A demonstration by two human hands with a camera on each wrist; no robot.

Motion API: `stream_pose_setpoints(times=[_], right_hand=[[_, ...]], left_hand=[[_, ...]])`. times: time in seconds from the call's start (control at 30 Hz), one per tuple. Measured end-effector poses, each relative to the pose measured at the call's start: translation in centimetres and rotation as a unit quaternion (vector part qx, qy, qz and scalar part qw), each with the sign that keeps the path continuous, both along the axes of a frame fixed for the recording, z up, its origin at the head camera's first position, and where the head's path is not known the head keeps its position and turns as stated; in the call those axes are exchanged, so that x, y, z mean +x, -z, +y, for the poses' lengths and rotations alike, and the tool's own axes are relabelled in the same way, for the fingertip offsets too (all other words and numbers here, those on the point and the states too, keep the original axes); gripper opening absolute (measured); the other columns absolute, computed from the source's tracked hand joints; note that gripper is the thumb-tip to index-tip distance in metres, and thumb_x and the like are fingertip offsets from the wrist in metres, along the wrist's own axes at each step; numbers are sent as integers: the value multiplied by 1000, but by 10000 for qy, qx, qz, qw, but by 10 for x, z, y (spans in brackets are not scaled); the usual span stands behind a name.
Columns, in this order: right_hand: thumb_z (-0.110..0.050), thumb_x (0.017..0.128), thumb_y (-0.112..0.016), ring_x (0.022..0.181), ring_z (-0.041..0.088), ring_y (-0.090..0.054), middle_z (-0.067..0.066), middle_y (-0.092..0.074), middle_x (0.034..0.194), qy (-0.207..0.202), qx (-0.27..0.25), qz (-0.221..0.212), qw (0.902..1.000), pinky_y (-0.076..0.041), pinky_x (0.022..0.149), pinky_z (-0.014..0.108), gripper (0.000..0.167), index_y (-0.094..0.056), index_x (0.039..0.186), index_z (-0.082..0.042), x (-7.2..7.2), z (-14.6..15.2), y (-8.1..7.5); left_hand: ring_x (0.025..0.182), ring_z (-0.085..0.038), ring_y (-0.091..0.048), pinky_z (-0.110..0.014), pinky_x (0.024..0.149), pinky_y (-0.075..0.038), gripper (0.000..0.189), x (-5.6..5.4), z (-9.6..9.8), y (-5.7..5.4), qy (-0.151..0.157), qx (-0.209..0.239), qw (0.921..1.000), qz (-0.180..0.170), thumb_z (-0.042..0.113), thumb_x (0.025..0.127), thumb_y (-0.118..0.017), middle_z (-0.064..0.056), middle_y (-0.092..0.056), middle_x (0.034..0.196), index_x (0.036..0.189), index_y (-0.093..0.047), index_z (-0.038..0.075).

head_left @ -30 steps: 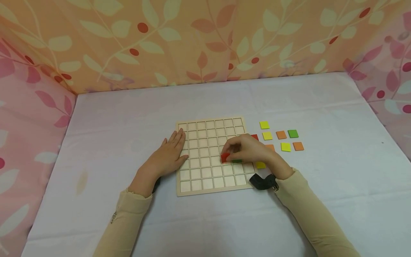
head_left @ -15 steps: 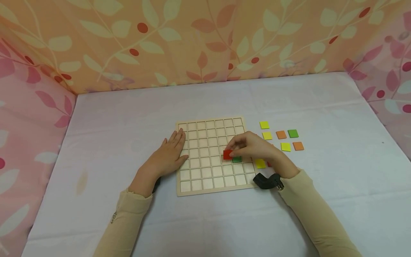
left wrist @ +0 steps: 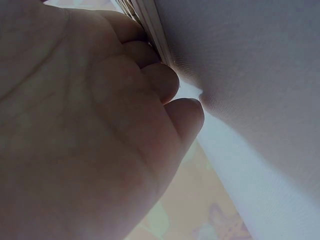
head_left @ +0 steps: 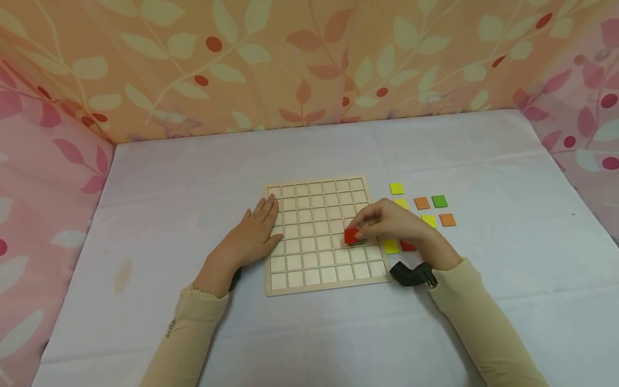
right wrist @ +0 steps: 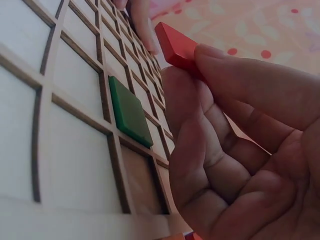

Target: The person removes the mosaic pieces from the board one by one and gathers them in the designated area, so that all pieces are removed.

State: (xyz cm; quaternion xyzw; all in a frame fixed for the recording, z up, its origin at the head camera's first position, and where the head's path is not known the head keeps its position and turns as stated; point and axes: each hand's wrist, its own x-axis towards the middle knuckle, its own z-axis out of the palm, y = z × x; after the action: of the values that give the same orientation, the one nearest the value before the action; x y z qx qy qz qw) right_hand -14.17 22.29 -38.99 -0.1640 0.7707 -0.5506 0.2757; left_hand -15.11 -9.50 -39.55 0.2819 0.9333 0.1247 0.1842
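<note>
A wooden grid board lies on the white cloth. My left hand rests on its left edge with fingers extended; in the left wrist view, the palm side of that hand shows beside the board's edge. Between thumb and fingertips, my right hand pinches a red square tile. That tile is held above the board, tilted, as the right wrist view shows. A green square tile sits in one cell of the grid, partly covered by the red one in the head view.
Right of the board lie several loose square tiles, among them a yellow tile, an orange tile, a green tile and a red tile. My right forearm hides part of that area. Patterned curtains stand behind the table.
My right hand has shifted to the right with the red tile, from left of the green tile to partly in front of it. The left hand has stayed in place.
</note>
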Motion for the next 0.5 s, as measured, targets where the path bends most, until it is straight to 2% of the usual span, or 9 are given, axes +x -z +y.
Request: stream_pose_setpoints(times=[0.23, 0.5], right_hand=[[-3, 80, -73, 69, 15, -59, 8, -68, 80, 103, 40, -157, 9998, -50, 64, 26, 18, -72, 96, 5, 3, 9, 2], [-6, 82, -72, 79, 18, -64, 11, -70, 94, 160, -15, -184, 9997, -54, 73, 29, 21, -71, 98, 8, 9, 21, 4]], left_hand=[[143, -30, 5, -51, 113, -8, 73, 0, -1, 3, -2, -23, 10000, 4, 33, 100, -44, -14, 5, 157, 149, -4, -3], [143, -30, 6, -51, 113, -7, 73, 0, 0, 3, -29, -17, 10000, -33, 33, 100, -45, -14, 6, 157, 149, -4, -2]])
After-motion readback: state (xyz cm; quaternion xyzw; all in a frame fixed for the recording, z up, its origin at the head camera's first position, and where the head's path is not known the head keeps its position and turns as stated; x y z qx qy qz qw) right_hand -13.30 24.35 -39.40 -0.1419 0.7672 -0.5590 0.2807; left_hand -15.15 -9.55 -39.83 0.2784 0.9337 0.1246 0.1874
